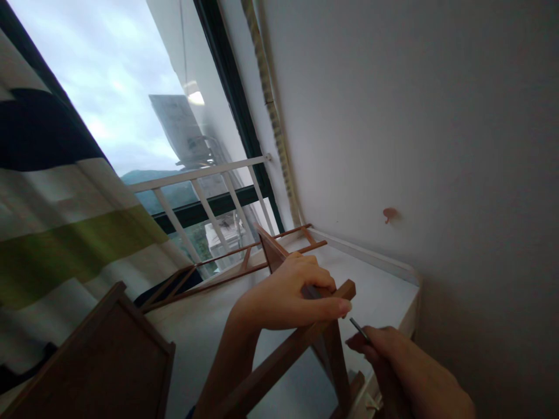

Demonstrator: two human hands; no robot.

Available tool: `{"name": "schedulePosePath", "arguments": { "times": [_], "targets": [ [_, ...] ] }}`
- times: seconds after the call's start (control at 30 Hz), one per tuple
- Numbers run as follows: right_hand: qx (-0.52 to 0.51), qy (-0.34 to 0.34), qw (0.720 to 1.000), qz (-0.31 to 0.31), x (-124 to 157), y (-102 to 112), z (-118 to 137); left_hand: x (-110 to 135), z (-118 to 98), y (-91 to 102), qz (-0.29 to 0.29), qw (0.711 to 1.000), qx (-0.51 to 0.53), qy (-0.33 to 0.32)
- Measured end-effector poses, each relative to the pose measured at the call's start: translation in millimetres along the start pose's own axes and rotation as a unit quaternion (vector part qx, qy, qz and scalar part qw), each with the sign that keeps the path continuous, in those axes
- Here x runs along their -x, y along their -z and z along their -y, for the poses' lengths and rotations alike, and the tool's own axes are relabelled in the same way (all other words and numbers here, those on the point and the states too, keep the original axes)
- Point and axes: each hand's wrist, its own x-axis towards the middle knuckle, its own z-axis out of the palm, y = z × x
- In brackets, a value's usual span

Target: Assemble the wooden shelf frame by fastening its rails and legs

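Note:
My left hand is closed round the upper end of a brown wooden frame, its thumb lying along the slanting bar near the corner. A second wooden piece meets that bar from below. To the right, my right hand is closed on a thin metal rod. The rod's tip points up at the frame's corner, just short of my left thumb. The rod's lower part is hidden in my fingers, so I cannot tell what tool it is.
Beneath the frame is a white surface with a raised rim. A dark wooden panel stands at the lower left. More wooden slats lie along the window side. A striped curtain, white railing and wall hook are around.

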Motion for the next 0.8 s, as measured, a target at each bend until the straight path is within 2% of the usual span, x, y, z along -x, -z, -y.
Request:
{"name": "schedulePosePath", "arguments": {
  "times": [0.13, 0.47, 0.67, 0.8],
  "targets": [
    [-0.004, -0.029, 1.0, 0.007, 4.6, -5.1, 1.0, 0.0, 0.3, 0.1, 0.004, 1.0, 0.002, 0.002],
    [-0.031, -0.031, 0.999, -0.012, 4.6, -4.1, 4.2, 0.8, -0.7, 1.1, 0.012, 1.0, 0.0, 0.001],
    [-0.041, -0.055, 0.998, -0.007, 5.8, -6.8, 5.4, 0.5, -1.5, 1.9, 0.025, 1.0, -0.001, 0.007],
    [-0.032, -0.059, 0.998, -0.009, 6.3, -7.7, 4.3, 0.7, -0.8, 1.2, 0.013, 1.0, -0.003, 0.007]
  ]
}}
